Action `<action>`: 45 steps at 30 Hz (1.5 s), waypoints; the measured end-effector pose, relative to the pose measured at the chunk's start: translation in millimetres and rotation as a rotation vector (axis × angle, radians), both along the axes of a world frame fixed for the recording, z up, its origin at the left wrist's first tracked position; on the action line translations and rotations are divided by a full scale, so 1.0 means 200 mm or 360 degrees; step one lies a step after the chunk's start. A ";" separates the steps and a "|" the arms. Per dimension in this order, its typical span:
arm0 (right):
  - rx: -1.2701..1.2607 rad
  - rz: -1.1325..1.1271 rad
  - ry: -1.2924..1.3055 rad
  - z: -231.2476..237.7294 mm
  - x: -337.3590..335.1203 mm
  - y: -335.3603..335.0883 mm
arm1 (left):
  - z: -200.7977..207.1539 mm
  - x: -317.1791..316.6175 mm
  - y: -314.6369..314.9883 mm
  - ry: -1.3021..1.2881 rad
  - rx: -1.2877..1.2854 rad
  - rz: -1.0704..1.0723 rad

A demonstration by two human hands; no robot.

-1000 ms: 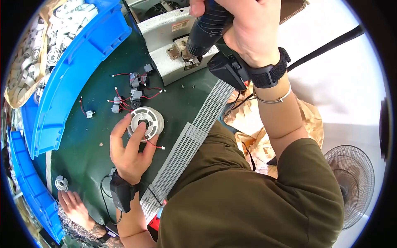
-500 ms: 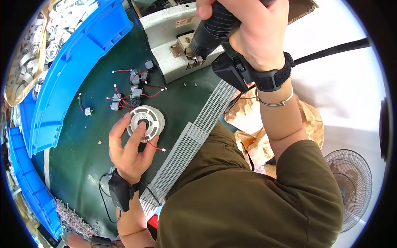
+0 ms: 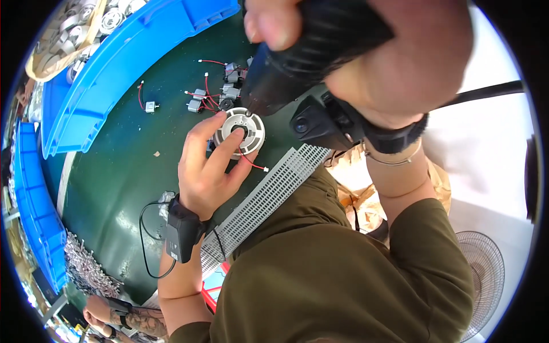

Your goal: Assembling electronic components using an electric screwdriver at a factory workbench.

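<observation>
Left hand: fingers closed around a round silver motor part, index tip on its dark centre hub, a red lead trailing from its lower edge. Part resting on the dark green surface. Right hand: fingers wrapped around a black power screwdriver, tip just above the part's upper rim. Beyond: small wired motors, blue bins, grey slotted cable duct along the surface edge.

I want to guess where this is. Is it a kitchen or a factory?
Likely a small factory bench: little wired motors on a green table, blue bins of parts, and a power tool in the right hand.
</observation>
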State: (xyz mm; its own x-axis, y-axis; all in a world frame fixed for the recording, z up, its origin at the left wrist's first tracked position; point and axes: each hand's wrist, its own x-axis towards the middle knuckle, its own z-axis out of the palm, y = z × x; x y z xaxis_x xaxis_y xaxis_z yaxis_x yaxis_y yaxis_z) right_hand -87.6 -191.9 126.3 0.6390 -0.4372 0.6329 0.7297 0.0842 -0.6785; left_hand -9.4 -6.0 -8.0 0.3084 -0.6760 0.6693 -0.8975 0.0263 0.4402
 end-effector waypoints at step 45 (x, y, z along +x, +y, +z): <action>-0.0173 0.0030 0.0713 -0.02 0.14 0.17 | 0.02 0.00 0.01 0.0131 0.0031 -0.0034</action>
State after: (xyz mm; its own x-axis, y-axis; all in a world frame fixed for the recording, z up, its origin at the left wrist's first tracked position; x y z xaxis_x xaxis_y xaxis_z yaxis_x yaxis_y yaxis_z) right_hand -59.3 -158.2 122.5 0.8670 -0.3694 0.3343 0.3618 0.0054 -0.9323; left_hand -8.8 -4.6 -4.9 0.3475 -0.6955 0.6289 -0.8576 0.0355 0.5131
